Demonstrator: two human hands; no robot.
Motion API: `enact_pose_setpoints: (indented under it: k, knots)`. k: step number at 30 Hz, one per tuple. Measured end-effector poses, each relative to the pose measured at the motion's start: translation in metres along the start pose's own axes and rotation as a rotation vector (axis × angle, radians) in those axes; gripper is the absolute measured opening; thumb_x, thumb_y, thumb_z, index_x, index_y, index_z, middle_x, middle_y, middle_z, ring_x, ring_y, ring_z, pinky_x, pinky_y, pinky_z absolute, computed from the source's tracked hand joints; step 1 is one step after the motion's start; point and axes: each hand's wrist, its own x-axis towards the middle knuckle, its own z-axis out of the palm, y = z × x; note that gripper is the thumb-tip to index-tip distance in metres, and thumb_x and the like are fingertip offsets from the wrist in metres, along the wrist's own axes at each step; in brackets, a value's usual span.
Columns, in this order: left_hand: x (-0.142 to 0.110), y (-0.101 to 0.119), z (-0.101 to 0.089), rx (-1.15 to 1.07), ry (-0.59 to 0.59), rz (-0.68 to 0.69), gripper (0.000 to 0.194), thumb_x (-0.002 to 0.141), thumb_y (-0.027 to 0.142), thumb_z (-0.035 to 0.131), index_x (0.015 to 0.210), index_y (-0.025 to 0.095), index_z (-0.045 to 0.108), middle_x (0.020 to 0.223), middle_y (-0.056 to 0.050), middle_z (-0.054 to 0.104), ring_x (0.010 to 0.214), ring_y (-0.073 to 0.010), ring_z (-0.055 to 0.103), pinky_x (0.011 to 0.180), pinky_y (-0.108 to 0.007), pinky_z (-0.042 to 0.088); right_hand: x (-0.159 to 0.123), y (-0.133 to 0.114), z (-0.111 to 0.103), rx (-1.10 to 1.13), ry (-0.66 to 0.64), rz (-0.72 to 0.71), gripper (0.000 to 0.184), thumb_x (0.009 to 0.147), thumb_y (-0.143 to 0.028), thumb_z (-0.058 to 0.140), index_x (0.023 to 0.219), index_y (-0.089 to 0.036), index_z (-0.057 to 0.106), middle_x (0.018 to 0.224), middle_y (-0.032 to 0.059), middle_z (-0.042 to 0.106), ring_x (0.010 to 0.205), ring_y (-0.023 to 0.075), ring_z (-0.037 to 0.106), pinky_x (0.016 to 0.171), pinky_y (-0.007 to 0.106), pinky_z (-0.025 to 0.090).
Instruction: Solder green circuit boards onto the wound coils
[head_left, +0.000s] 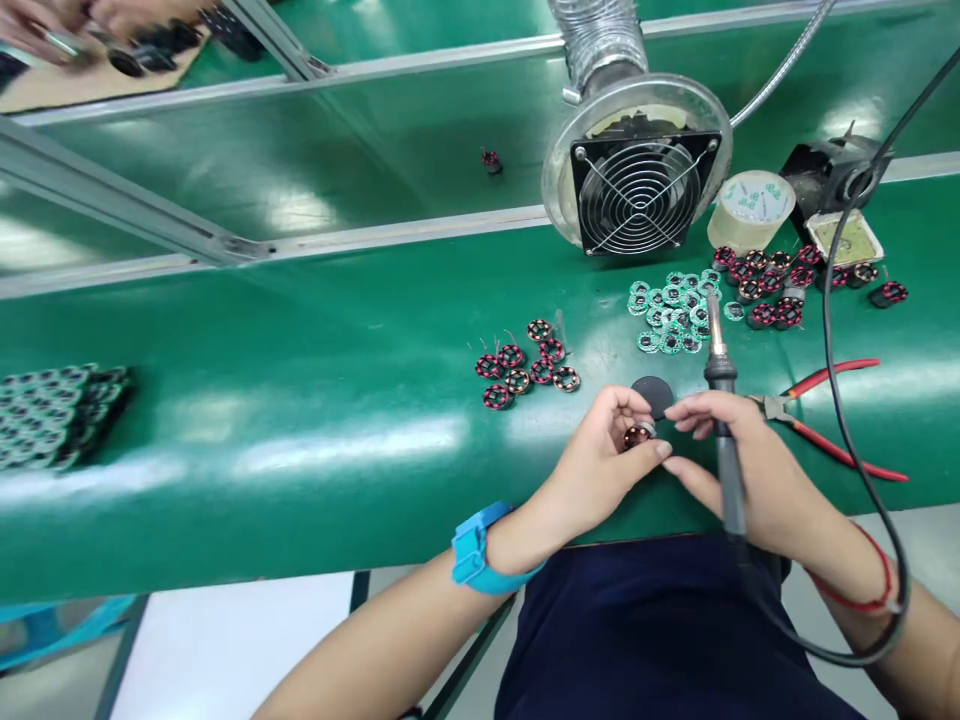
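A small wound motor stator (637,434) with copper coils is pinched between the thumb and fingers of my left hand (589,470). My right hand (772,485) carries a soldering iron (723,405), its tip pointing away from me; how the fingers grip the handle is partly hidden. The right thumb and fingertips are close to the stator; contact cannot be made out. Just beyond the hands lies a black round disc (654,396). Several wound stators (517,380) lie left of it, and small green ring-shaped circuit boards (671,315) are grouped beyond the iron's tip.
Red-handled cutters (817,410) lie right of my right hand. Behind stand a fume fan (637,195), a tape roll (750,210) and more stators (769,285). The iron's black cable (829,330) loops at right. Circuit panels (56,415) are stacked far left. Another person's hands (71,35) work upper left.
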Motion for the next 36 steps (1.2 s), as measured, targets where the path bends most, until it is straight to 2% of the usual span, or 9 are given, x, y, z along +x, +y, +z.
enact_pose_setpoints:
  k: [3,7,11,14,18,23,27,30,36]
  knots:
    - [0.006,0.0,0.011,-0.096,0.033,0.0,0.037,0.074,0.013,0.067,0.101,0.019,0.042,0.087,0.002,0.051,0.077,-0.0094,0.05,0.071,-0.025,0.041,0.003,-0.008,0.019,-0.113,0.01,-0.093,0.043,0.084,-0.019,0.061,0.123,-0.022,0.044,0.115,0.011,0.063,0.099,0.0246,0.062,0.082,0.042,0.056]
    - [0.01,0.0,0.014,-0.117,0.031,0.02,0.04,0.073,0.011,0.066,0.103,0.02,0.041,0.089,0.002,0.052,0.078,-0.0096,0.051,0.073,-0.026,0.043,0.008,-0.004,0.02,-0.248,0.01,-0.101,0.038,0.086,-0.014,0.054,0.122,-0.024,0.046,0.111,0.01,0.063,0.093,0.0265,0.06,0.077,0.046,0.053]
    - [0.009,0.011,-0.005,-0.014,0.092,0.055,0.037,0.074,0.019,0.069,0.103,0.018,0.046,0.098,-0.003,0.053,0.092,-0.0134,0.053,0.08,-0.028,0.045,0.015,0.009,0.004,-0.2,0.119,-0.025,0.037,0.087,-0.023,0.061,0.121,-0.026,0.048,0.106,0.0081,0.065,0.093,0.0264,0.062,0.078,0.045,0.052]
    - [0.006,0.024,-0.027,0.053,0.138,0.095,0.03,0.077,0.02,0.066,0.102,0.017,0.049,0.091,-0.002,0.056,0.085,-0.0122,0.054,0.074,-0.026,0.044,0.023,0.017,-0.002,-0.073,0.152,0.019,0.043,0.086,-0.026,0.065,0.124,-0.028,0.045,0.11,0.0067,0.064,0.098,0.0237,0.063,0.085,0.043,0.052]
    - [0.004,0.035,-0.048,0.163,0.194,0.208,0.022,0.08,0.018,0.063,0.099,0.017,0.052,0.088,-0.001,0.057,0.083,-0.0116,0.055,0.075,-0.025,0.044,0.034,0.021,0.009,0.044,0.06,0.013,0.038,0.086,-0.026,0.065,0.119,-0.028,0.046,0.112,0.0052,0.064,0.101,0.0221,0.063,0.089,0.043,0.051]
    - [0.008,0.043,-0.058,0.434,0.17,0.403,0.013,0.082,0.018,0.061,0.094,0.017,0.056,0.098,-0.003,0.053,0.084,-0.0119,0.055,0.077,-0.027,0.046,0.036,0.021,0.022,-0.194,-0.11,-0.027,0.026,0.088,-0.022,0.058,0.114,-0.024,0.053,0.102,0.0079,0.066,0.091,0.026,0.057,0.08,0.045,0.049]
    - [0.035,0.055,-0.055,0.839,-0.003,0.419,0.009,0.085,0.018,0.056,0.093,0.017,0.06,0.092,-0.003,0.057,0.08,-0.0139,0.056,0.074,-0.029,0.046,0.036,0.023,0.011,-0.178,-0.062,-0.051,0.038,0.087,-0.025,0.06,0.124,-0.023,0.05,0.113,0.0095,0.065,0.102,0.027,0.057,0.089,0.047,0.049]
    - [0.067,0.062,-0.042,1.155,-0.111,0.376,0.013,0.087,0.014,0.053,0.095,0.017,0.063,0.097,-0.005,0.062,0.091,-0.0189,0.058,0.083,-0.033,0.045,0.039,0.032,0.002,-0.138,0.107,-0.033,0.034,0.088,-0.022,0.058,0.12,-0.025,0.051,0.114,0.0074,0.066,0.106,0.0243,0.061,0.093,0.046,0.049]
    - [0.108,0.055,-0.02,1.361,-0.057,0.231,0.011,0.084,0.023,0.063,0.089,0.013,0.062,0.094,-0.009,0.062,0.088,-0.0234,0.058,0.074,-0.033,0.043,0.038,0.047,-0.001,-0.036,0.288,0.009,0.033,0.087,-0.016,0.056,0.118,-0.026,0.05,0.107,0.0047,0.069,0.101,0.0208,0.067,0.091,0.043,0.052]
